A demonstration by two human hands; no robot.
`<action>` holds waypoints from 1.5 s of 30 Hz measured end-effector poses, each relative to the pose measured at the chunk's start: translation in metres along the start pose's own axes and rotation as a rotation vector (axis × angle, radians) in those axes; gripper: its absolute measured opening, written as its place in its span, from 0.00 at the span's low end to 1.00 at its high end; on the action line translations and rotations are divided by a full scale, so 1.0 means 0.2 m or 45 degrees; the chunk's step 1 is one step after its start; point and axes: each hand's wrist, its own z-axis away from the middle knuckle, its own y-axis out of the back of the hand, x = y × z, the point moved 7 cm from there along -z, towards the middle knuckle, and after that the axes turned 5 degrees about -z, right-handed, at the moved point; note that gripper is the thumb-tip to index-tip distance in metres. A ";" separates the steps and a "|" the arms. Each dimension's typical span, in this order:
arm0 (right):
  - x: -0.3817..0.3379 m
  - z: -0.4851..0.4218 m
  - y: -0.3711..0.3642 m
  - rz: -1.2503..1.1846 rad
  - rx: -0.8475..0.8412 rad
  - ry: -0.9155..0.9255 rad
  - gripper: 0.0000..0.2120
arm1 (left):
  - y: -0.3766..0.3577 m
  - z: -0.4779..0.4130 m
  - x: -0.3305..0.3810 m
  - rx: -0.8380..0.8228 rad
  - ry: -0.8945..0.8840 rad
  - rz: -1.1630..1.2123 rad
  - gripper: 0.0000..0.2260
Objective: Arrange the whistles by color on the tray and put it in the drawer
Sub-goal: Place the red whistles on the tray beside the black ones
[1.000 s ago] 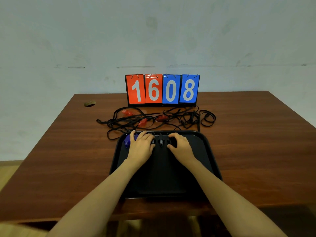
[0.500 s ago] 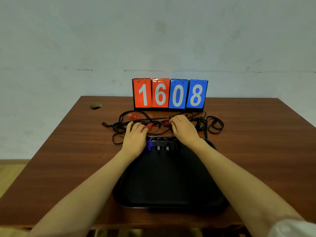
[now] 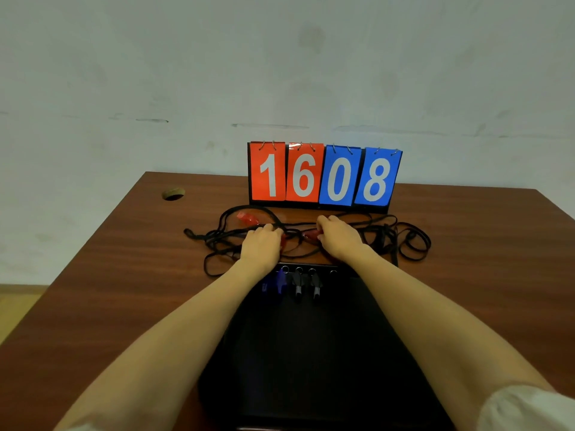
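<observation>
1. Both hands sit in the cord tangle just beyond the tray. Right hand [image 3: 339,241] curls thumb & fingers round a red whistle [image 3: 311,235], grasping it by the look. Left hand [image 3: 261,244] lies knuckles-up on the cords w/ a second red whistle [image 3: 282,241] at its fingertips. Can't tell if it grips; the fingers hide that.
2. Change: 1 s ago both hands were on the tray at the whistle row. Half a sec ago they'd reached over its far rim, and now they're on the reds. Judging by that, the blue & black sets are placed and red comes next.
3. Tray [image 3: 311,353], black, lies nearest the person, between the forearms. Along its far edge sit blue whistles [image 3: 280,283] at left, w/ black whistles [image 3: 297,286] just beside them.
4. Third red whistle [image 3: 247,218] lies further back-left, untouched, among black lanyards [image 3: 385,239]. Cords cross each other, so a lift will prob. snag.
5. Counter [image 3: 109,290]: dark wood, w/ a round cable hole [image 3: 173,193] at far left. Flip scoreboard [image 3: 323,175] reading 1608 stands at the back.
6. Room: pale blotchy wall [image 3: 280,73] behind, strip of floor [image 3: 15,306] at lower left. Drawer not in view.
</observation>
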 end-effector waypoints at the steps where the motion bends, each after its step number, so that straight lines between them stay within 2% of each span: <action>1: 0.00 -0.01 0.00 -0.026 0.006 -0.010 0.13 | -0.01 -0.01 0.00 -0.005 0.020 0.017 0.18; 5: -0.01 0.00 0.00 0.019 0.059 -0.015 0.13 | -0.01 -0.01 0.00 -0.018 0.056 0.058 0.20; 9: -0.02 0.03 0.09 -0.009 0.333 0.018 0.12 | 0.02 0.00 -0.01 0.077 0.067 -0.035 0.15; 12: -0.02 0.10 0.17 -0.286 0.506 0.021 0.16 | 0.07 0.04 -0.01 0.199 0.081 -0.035 0.16; 15: -0.02 0.20 0.21 -0.600 0.539 0.057 0.20 | 0.13 0.11 0.01 0.329 0.054 0.029 0.18; 21: 0.01 0.48 0.21 -0.733 0.592 0.018 0.19 | 0.27 0.32 0.13 0.508 -0.071 0.336 0.19; 23: 0.05 0.57 0.20 -0.783 0.598 -0.035 0.16 | 0.29 0.39 0.20 0.482 -0.097 0.450 0.18; 26: 0.12 0.68 0.18 -0.846 0.518 -0.160 0.16 | 0.27 0.46 0.26 0.278 0.011 0.689 0.16; 28: 0.16 0.72 0.14 -0.824 0.352 -0.229 0.19 | 0.24 0.48 0.28 0.153 0.079 0.807 0.15; 31: 0.23 0.76 0.05 -0.806 0.114 -0.385 0.23 | 0.22 0.52 0.29 0.088 0.125 0.896 0.13; 34: 0.26 0.79 0.04 -0.814 0.148 -0.463 0.15 | 0.22 0.57 0.30 0.115 0.147 0.910 0.13; 38: 0.24 0.79 0.01 -0.707 0.196 -0.476 0.09 | 0.20 0.61 0.30 0.147 0.186 0.950 0.14; 45: 0.25 0.77 -0.06 -0.665 0.271 -0.573 0.09 | 0.14 0.65 0.26 0.181 0.216 1.077 0.11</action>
